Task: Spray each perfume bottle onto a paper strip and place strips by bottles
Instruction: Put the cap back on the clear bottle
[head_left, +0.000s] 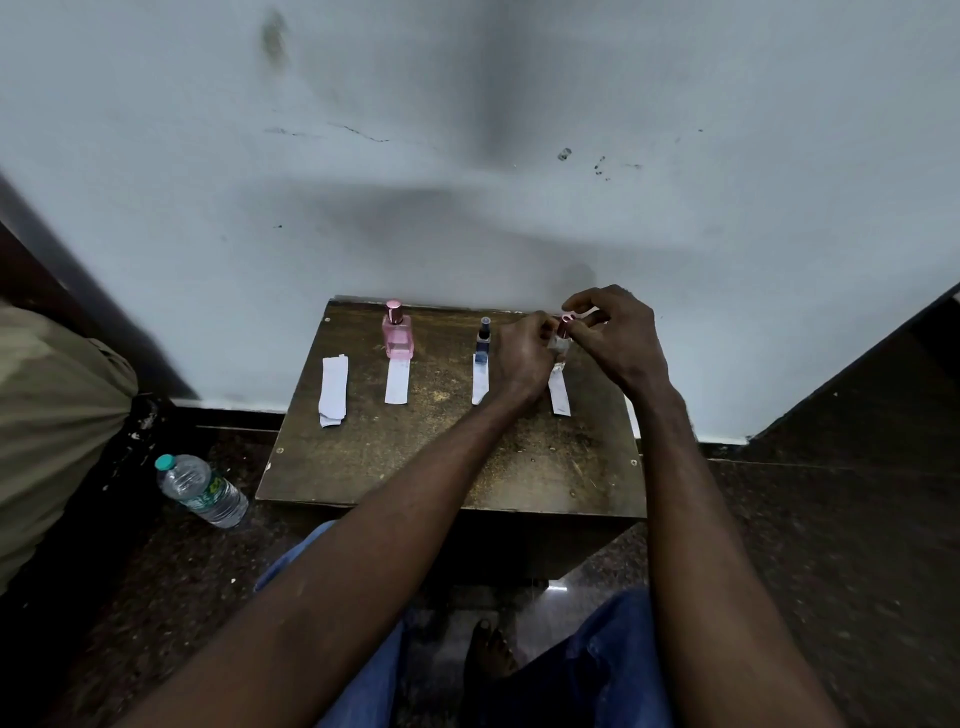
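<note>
Wooden table (441, 457): three bottles (398, 332) (483, 340) (561, 344), three strips (397, 382) (480, 382) (559, 393), one stack (332, 389); hands (524, 353) (618, 332) seemingly grip rightmost bottle (561, 344)

The person is wearing blue denim trousers (613, 670). The cloth is showing on both legs just below the near edge of the wooden table (415, 457), lighter blue on the leg toward the table's left corner and darker and creased on the one toward its right. Between the legs, under that near edge, a bare foot (488, 654) is showing. Over the table both forearms are showing uncovered — bare right up to the left hand (524, 358) and the right hand (618, 338).
</note>
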